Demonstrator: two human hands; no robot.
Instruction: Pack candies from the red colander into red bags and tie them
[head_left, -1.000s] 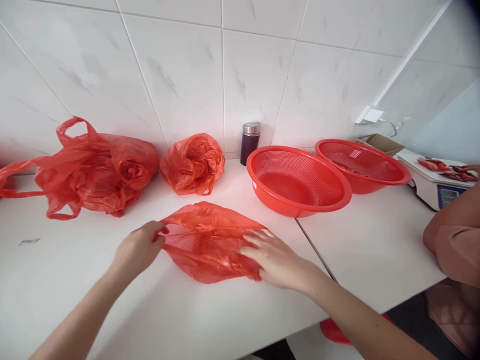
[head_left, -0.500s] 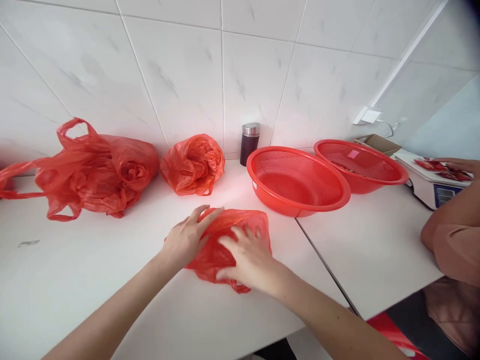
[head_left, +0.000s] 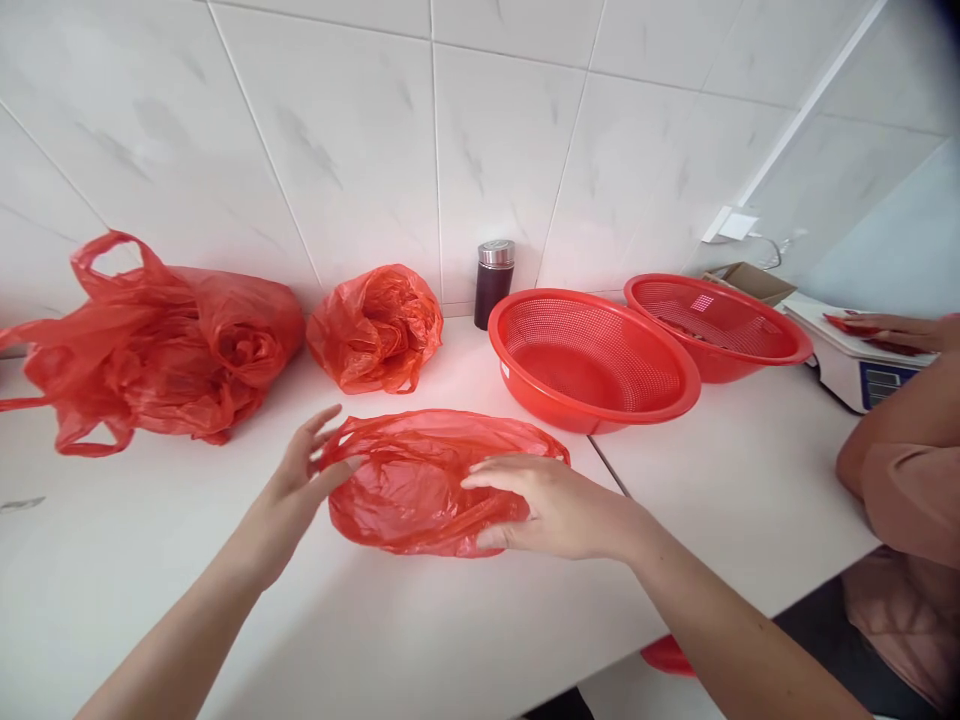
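A red plastic bag (head_left: 409, 495) lies spread on the white table, its mouth facing up and its sides bulging outward. At its left edge is my left hand (head_left: 304, 480), fingers apart, with the thumb against or just over the rim. My right hand (head_left: 532, 505) reaches over the bag's right side, thumb and fingers spread within the mouth. Part of the bag's right side is hidden behind that hand. Neither hand is closed on the plastic.
Behind the bag are a crumpled red bag (head_left: 379, 330), a dark flask (head_left: 494, 290) and a red colander (head_left: 592, 405). A second colander (head_left: 750, 350) stands farther right, near a scale (head_left: 847, 360) where a co-worker's hand (head_left: 900, 330) rests. A heap of red bags (head_left: 172, 350) lies left.
The bag has widened to both sides and its mouth is more open. My left hand has moved left and my right hand right, farther apart. The co-worker's hand has moved over the scale.
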